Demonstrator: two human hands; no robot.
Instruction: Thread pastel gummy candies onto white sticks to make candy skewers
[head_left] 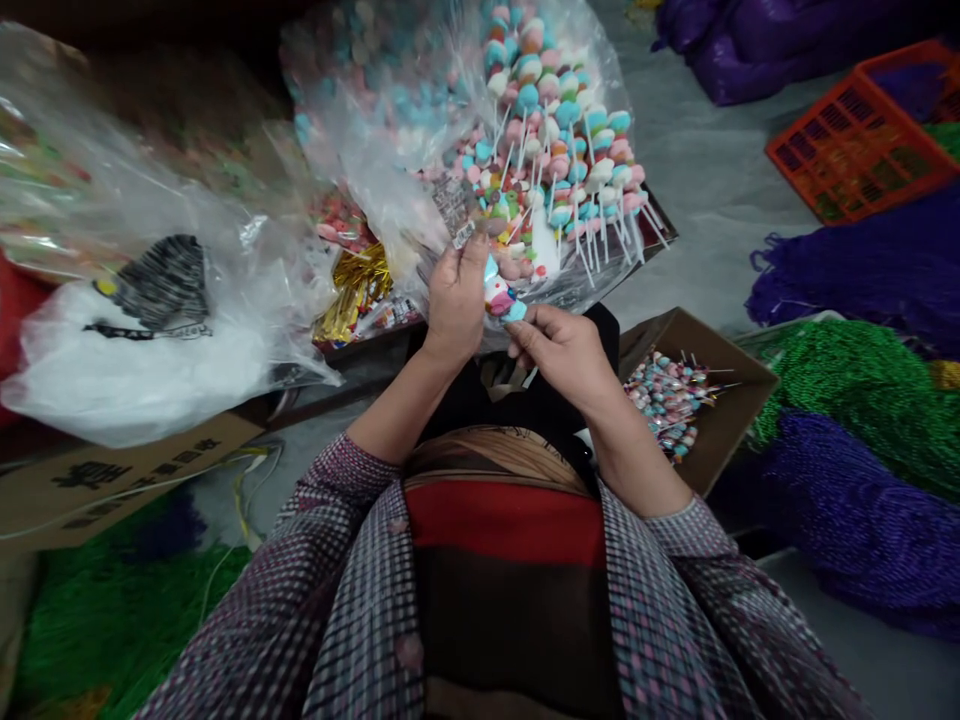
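My left hand (455, 296) is closed, fingers pinching a small clear patterned wrapper (453, 208) and pressed against a pink, white and blue lollipop (499, 295). My right hand (564, 348) is closed on the lower end of that same lollipop, just right of the left hand. Both hands are held above my lap, in front of a big clear plastic bag (405, 190) holding several pastel lollipops on white sticks (559, 160).
A cardboard box (739, 400) with wrapped lollipops (667, 400) sits at my right. Gold twist ties (352, 285) lie in a tray to the left. Plastic bags (135, 330) fill the left. Purple (862, 500) and green tinsel (847, 390) and an orange crate (862, 140) lie right.
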